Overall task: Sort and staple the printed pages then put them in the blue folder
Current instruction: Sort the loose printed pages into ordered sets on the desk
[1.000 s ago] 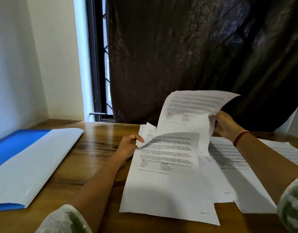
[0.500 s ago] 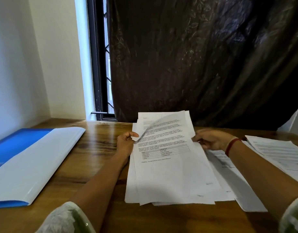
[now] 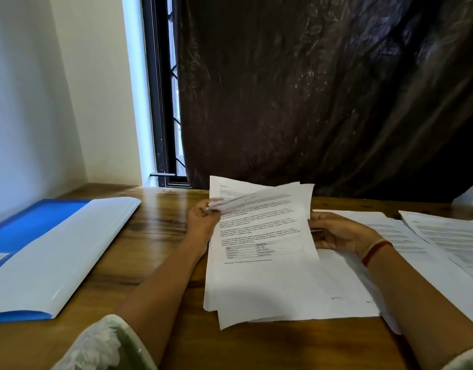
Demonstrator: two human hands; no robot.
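Observation:
A loose stack of printed pages [image 3: 270, 279] lies on the wooden table [image 3: 155, 263] in front of me, its sheets fanned unevenly. My left hand [image 3: 203, 225] pinches the curled top-left corners of the upper sheets. My right hand [image 3: 339, 233], with a red thread at the wrist, holds the right edge of the top page, fingers tucked under it. The top page is lifted and tilted, showing text and a small table. The blue folder [image 3: 35, 252] lies open at the left, its pale inner flap upward. No stapler is in view.
More printed sheets [image 3: 430, 236] are spread on the table at the right, overlapping each other. A dark curtain [image 3: 323, 89] hangs behind the table, with a window frame [image 3: 160, 102] beside it and a cream wall at the left.
The page my right hand held high a second ago has come down onto the stack. The top sheet now tilts up between both hands, its corners curled by my left hand.

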